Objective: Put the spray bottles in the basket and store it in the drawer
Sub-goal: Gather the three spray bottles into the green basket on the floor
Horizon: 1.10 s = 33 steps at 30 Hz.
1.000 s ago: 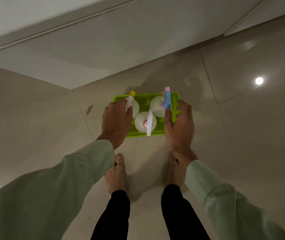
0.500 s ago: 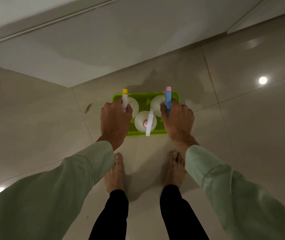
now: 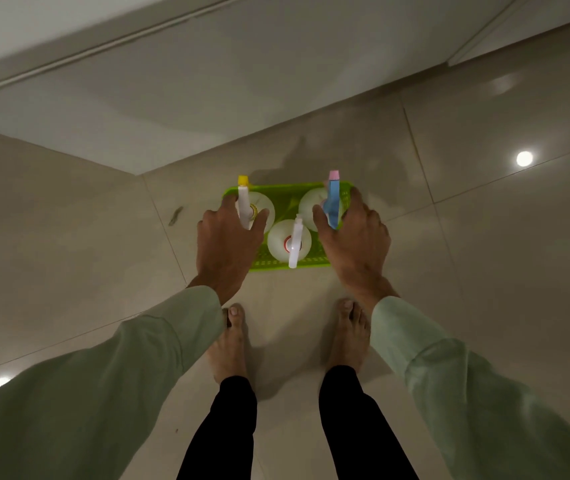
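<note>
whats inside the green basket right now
Three white spray bottles stand in the green basket: yellow-tipped, blue-headed and white-headed. Both hands cover its side edges, so anything under them is hidden.

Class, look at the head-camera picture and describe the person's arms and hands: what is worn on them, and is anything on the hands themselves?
Both arms wear long, loose sleeves of pale green cloth, creased, ending in a plain cuff at each wrist. The left hand and the right hand are bare: no gloves, and no rings or watch can be seen. The fingers are uncovered too.
</note>
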Available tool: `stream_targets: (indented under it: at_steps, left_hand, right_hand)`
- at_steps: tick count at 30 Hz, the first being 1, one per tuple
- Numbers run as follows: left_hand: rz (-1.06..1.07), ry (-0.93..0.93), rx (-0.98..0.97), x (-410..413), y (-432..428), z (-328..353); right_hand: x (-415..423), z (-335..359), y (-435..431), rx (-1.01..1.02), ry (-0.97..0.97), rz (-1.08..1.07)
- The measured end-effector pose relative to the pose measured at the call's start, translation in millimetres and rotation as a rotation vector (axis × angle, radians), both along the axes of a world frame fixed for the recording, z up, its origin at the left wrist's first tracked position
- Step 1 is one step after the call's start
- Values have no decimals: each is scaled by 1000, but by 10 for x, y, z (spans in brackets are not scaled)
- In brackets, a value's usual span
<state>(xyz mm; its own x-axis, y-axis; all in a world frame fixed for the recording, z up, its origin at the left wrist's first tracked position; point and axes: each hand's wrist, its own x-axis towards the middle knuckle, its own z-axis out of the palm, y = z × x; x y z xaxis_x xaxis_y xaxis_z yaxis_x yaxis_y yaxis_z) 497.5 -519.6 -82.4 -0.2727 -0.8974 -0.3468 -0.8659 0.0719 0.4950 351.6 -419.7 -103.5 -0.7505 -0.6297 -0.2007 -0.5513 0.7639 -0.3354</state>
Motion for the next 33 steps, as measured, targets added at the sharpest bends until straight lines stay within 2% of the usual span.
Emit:
stream_targets:
  at_steps: [4,9,12,22,27,31,33]
  left_hand:
    - [15,1,3,75,20,112]
    - [12,-2,-18,177,50,172]
    - [4,-5,-30,237,57,167]
    - [-2,-5,-25,364,114,154]
    - [-3,12,-42,416,146,152]
    - [4,-10,-10,450,178,109]
    - [-2,-48,35,456,197,38]
  right_hand:
    - [301,250,110,-202,52,-63]
    - [611,196,162,-15,-78,27]
    - [628,108,136,27,-112,66]
    - [602,22,125,-31,-81,220]
    - [489,117,247,-58,-100,88]
    - [297,95,446,-291,-141,-214]
    - [175,-30,536,-324,-170,-349]
